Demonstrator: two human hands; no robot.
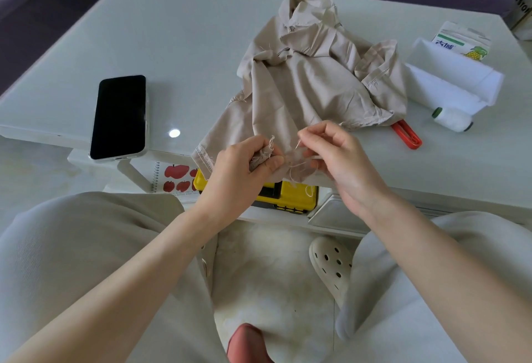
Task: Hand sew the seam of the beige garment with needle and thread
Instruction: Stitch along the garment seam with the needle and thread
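1. Black phone (119,116): flat, screen up, on the left of the white tabletop (172,31).
2. Spiral notebook (175,178) with red apples: on the shelf under the tabletop, beside a yellow case (290,194).
3. Left hand (239,169): fingers (273,161) curled, pinching a bunched, frayed edge of cloth.
4. Beige garment (311,80): crumpled at mid-tabletop, its near corner hanging over the front edge between both hands.
5. Needle (297,144): at the seam, pale thread (299,164) trailing loose below it.
6. Right hand (339,155): thumb and forefinger closed on the needle, the other fingers (322,129) curled.
7. Red plastic tool (408,135): partly under the garment's right edge.
8. White thread spool (453,119): lying on its side, near the tool.
9. Folded white material (449,80): behind the spool, with a pineapple-printed carton (463,43) at its far side.
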